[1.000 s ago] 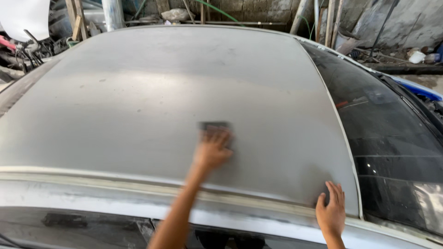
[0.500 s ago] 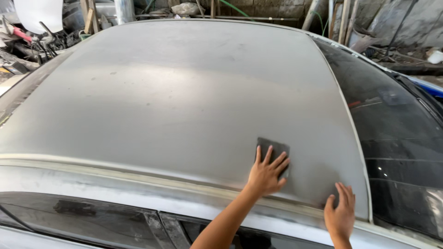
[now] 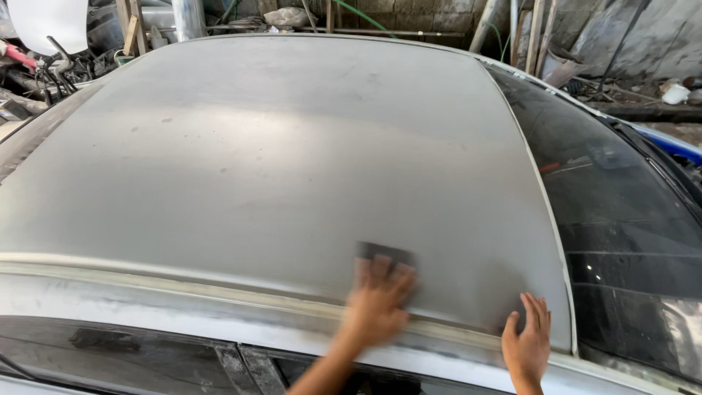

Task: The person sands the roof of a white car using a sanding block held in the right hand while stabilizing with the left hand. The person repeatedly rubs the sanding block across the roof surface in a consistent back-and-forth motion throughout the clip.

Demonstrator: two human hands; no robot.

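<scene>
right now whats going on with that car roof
A person leans over a car's dull grey roof. The left hand presses a dark sanding sheet flat on the roof close to the near edge; the hand is blurred with motion. The right hand lies flat, fingers spread, at the roof's near corner beside the dark windscreen.

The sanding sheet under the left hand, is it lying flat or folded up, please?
Flat: the sanding sheet lies spread on the car roof under the left hand.
</scene>
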